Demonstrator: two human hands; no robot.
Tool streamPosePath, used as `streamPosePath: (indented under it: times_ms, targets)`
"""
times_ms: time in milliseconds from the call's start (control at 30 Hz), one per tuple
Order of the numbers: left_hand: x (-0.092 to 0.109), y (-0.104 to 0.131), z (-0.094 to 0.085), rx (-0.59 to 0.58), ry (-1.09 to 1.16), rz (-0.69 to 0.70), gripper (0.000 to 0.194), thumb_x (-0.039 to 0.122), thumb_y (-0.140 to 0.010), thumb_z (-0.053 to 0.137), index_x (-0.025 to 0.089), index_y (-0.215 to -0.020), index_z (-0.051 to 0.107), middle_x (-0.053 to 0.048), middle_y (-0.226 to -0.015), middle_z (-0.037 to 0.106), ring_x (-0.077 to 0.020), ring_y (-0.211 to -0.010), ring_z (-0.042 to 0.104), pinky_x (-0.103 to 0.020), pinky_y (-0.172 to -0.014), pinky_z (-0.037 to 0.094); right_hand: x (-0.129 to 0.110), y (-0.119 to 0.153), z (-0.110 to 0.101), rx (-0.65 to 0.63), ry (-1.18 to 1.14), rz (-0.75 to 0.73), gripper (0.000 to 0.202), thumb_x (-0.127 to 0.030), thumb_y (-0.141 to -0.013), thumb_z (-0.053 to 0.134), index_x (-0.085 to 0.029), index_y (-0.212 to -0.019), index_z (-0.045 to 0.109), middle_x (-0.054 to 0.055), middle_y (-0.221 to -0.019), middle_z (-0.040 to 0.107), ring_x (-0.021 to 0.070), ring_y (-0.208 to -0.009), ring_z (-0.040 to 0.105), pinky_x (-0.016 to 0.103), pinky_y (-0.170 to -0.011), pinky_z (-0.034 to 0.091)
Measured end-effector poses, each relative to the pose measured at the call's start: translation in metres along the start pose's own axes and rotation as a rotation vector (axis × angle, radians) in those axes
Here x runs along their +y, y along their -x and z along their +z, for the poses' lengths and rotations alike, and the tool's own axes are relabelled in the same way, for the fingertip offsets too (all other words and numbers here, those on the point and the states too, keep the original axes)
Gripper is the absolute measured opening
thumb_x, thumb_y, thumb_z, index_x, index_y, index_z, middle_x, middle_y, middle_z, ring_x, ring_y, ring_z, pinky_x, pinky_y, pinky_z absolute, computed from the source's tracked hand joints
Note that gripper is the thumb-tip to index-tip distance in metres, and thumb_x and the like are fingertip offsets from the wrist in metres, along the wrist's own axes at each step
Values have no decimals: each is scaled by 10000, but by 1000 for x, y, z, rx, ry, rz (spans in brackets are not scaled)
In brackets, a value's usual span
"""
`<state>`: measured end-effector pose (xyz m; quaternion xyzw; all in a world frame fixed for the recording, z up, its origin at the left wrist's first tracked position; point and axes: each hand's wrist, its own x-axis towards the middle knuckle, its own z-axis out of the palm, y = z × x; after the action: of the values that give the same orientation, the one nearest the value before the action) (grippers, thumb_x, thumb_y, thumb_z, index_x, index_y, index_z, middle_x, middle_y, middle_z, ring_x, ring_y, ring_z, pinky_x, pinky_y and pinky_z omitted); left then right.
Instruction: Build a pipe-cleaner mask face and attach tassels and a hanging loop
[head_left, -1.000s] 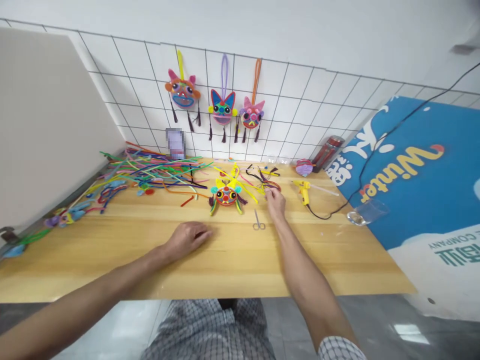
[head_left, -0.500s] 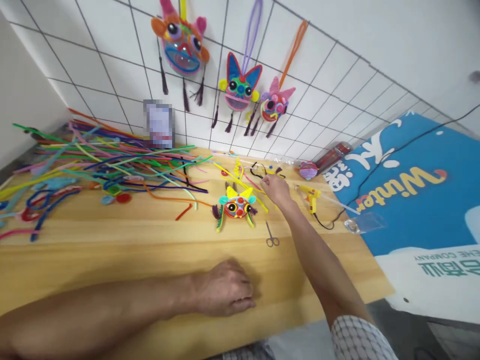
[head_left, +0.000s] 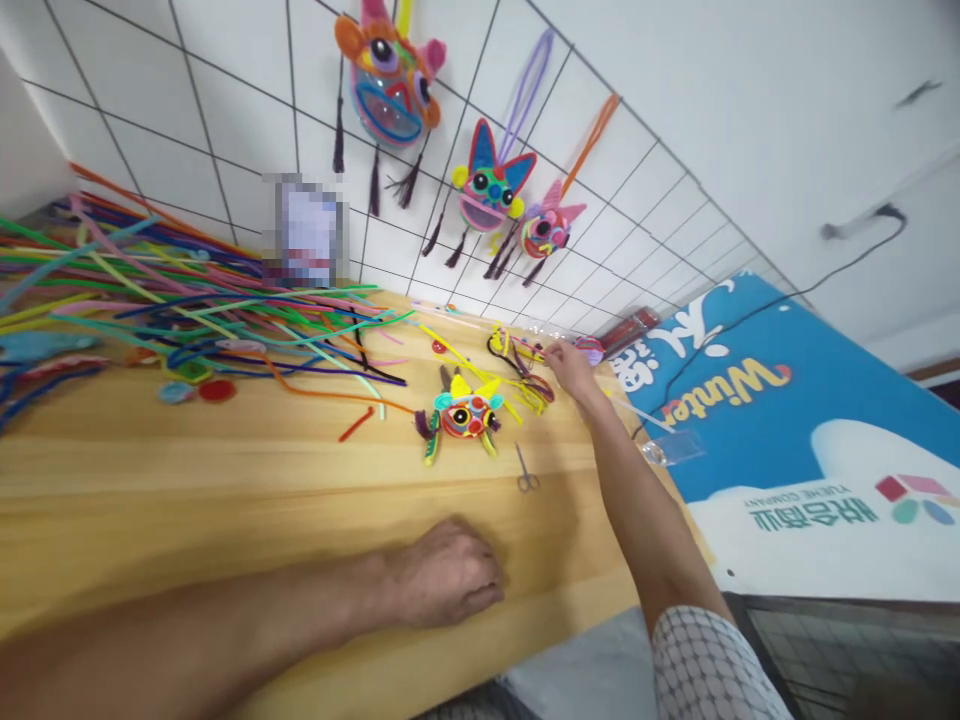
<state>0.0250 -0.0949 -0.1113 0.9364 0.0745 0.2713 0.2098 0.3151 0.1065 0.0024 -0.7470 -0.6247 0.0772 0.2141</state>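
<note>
My left hand (head_left: 454, 575) rests closed on the wooden table near its front edge, and nothing shows in its fingers. At the back, my right hand (head_left: 571, 366) reaches out with fingertips pinched together; what they hold, if anything, is too small to make out. Just left of those fingers lies a tangle of yellow and dark pipe cleaners (head_left: 531, 385). Nearer the middle sits a small colourful mask ornament (head_left: 471, 415) with yellow horns and a dark tassel. Small scissors (head_left: 526, 472) lie between it and my left hand.
A big heap of pipe cleaners (head_left: 225, 310) spreads over the table's left side. Three finished masks, one a blue-eared mask (head_left: 487, 190), hang on the white wall grid. A blue printed board (head_left: 720, 400) stands to the right, with a black cable (head_left: 739, 310) across it.
The view has swung to the right. My right hand has moved slightly right along the back, uncovering more of the tangle, and its forearm now hides the yellow glue gun. My left hand stays put.
</note>
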Motion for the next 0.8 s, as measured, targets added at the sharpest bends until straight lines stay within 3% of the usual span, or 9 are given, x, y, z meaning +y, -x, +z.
streamPosePath:
  times_ms: [133, 333, 467, 600, 800]
  targets:
    - [-1, -1, 1, 16, -17, 28, 257, 266, -944, 698, 199, -703, 640, 0, -661, 719, -157, -586, 644, -342, -578, 403, 16, 16, -23, -16, -253, 16, 194, -225, -784, 589, -174, -920, 717, 50, -823, 769, 183, -761, 655, 292, -714, 497]
    - [-1, -2, 0, -3, -45, 2, 276, 284, -949, 700, 193, -701, 624, 3, -658, 713, -154, -591, 649, -341, -589, 397, 22, 31, -29, -99, -611, 8, 335, -353, -671, 764, -183, -958, 794, 71, -916, 797, 172, -773, 669, 274, -671, 490]
    - [-1, -2, -1, -23, -50, -5, 281, 289, -959, 686, 190, -703, 626, 5, -664, 712, -152, -607, 655, -342, -602, 400, 17, 29, -25, 14, -754, 5, 325, -441, -689, 814, -189, -892, 777, 46, -823, 762, 145, -712, 624, 263, -638, 465]
    - [-1, -1, 1, -27, -14, -19, 300, 296, -979, 656, 192, -700, 623, -1, -666, 714, -151, -609, 646, -334, -616, 396, 8, 34, -23, 90, -858, -3, 389, -499, -699, 835, -209, -948, 765, 41, -889, 769, 137, -721, 621, 267, -645, 474]
    - [-3, -4, -4, 30, 311, -171, 351, 316, -1005, 586, 186, -679, 598, -13, -646, 665, -131, -593, 570, -281, -621, 373, -4, 86, -24, 18, -1112, -33, 394, -415, -666, 931, -243, -993, 794, 30, -928, 776, 140, -755, 644, 279, -672, 525]
